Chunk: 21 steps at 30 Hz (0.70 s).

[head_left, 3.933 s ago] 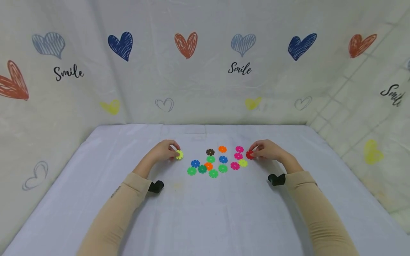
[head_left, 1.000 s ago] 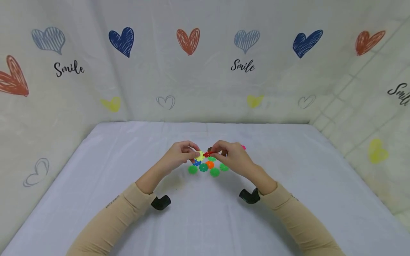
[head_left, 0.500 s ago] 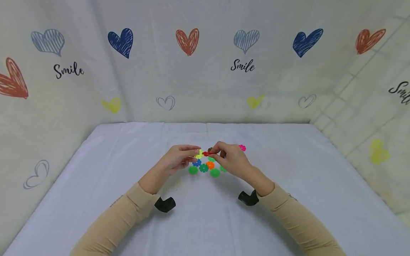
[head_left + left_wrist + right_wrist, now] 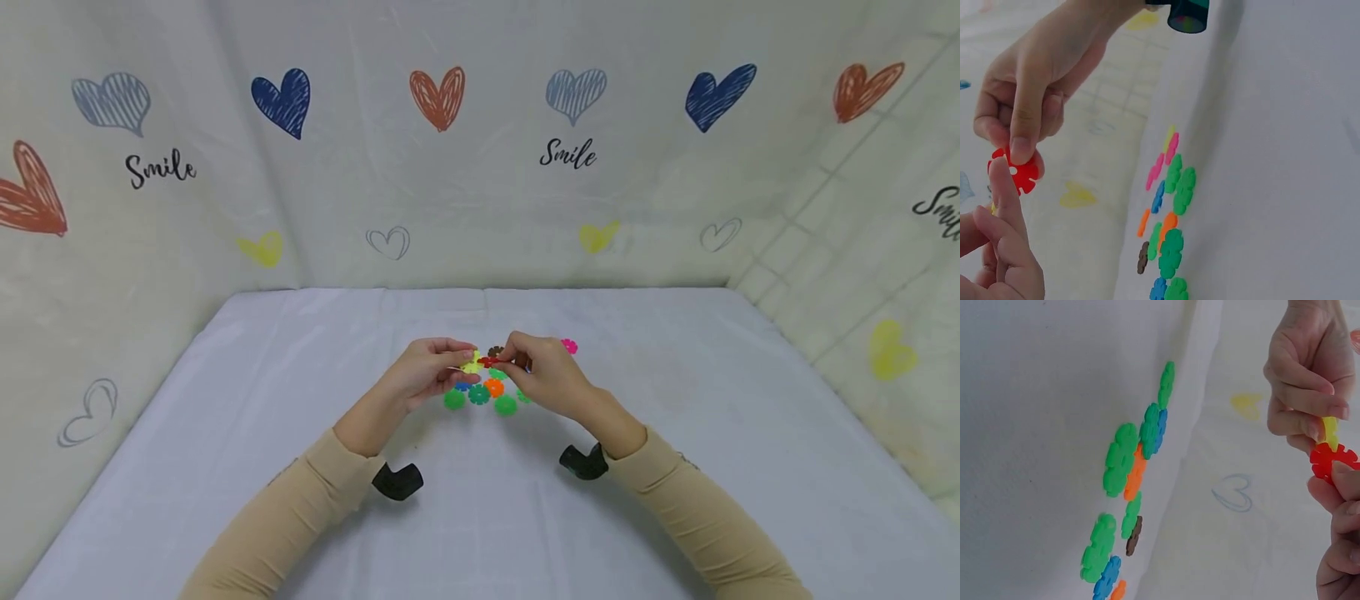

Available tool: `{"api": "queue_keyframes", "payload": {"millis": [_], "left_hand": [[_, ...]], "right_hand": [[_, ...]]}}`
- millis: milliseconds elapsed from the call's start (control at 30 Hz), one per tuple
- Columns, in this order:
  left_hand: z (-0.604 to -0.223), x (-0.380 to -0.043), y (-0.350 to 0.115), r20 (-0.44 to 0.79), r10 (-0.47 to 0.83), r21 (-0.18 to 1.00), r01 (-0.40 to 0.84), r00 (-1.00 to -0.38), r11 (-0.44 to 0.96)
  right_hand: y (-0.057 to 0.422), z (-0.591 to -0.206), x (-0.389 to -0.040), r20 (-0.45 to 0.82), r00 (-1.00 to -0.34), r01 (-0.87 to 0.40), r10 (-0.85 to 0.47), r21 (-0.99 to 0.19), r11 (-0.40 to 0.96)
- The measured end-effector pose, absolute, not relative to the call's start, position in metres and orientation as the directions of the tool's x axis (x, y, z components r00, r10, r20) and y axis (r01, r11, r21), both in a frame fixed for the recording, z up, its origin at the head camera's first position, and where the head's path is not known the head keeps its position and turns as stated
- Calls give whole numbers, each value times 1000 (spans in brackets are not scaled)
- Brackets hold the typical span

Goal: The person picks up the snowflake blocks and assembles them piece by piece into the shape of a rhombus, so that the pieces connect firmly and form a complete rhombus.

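Observation:
My left hand [image 4: 420, 375] pinches a yellow notched plastic disc [image 4: 1330, 430] between thumb and fingers. Opposite it, my right hand [image 4: 551, 373] grips a red notched disc [image 4: 1021, 175] with a small hole at its centre. Edge to edge, the two discs meet at an angle in the right wrist view; whether their slots are locked together I cannot tell. Both hands are raised above the loose discs. In the head view the fingers hide much of the yellow disc, and the red one appears nearly edge-on.
Several loose discs lie flat on the white-covered table [image 4: 480, 517]: green [image 4: 506, 406], teal [image 4: 478, 394], orange [image 4: 494, 388], brown [image 4: 496, 352] and pink [image 4: 569, 346] ones. A patterned cloth [image 4: 480, 183] hangs behind. Black wrist devices [image 4: 397, 482] are on both forearms.
From opposite sides of the pile, both hands came together over it, bringing the yellow and red discs into contact. Over the last second the left hand's lower fingers shifted slightly.

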<state>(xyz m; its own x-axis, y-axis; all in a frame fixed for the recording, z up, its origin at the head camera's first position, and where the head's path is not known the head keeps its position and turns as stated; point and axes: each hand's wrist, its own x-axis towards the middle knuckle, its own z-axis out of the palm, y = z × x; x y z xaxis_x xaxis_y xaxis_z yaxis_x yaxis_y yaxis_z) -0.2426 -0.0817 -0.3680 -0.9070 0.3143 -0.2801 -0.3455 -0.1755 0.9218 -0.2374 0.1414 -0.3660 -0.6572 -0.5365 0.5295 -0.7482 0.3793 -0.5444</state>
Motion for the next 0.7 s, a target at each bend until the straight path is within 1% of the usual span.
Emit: {"api": "queue_keyframes", "payload": {"millis": [133,333,533,700], "left_hand": [[-369,-242,-80,-299,298,916,-360,-907,-175],[-369,-244,-82,-313,331,911,-380,-890,-161],[-371,-250,-86,-345,398,896,-425,-850,-132],[-376,-251,-87,-379,450,897,-440,-808,-35]], "right_hand": [[142,-365,-238,510,-663,-743,-548,-537,400],[143,-360,-238,496,-679,-731,-541,-519,442],[145,-361,-239,492,-699,-715,-519,-505,484],[143,-364,-239,481,-692,-722,-539,-483,495]]}}
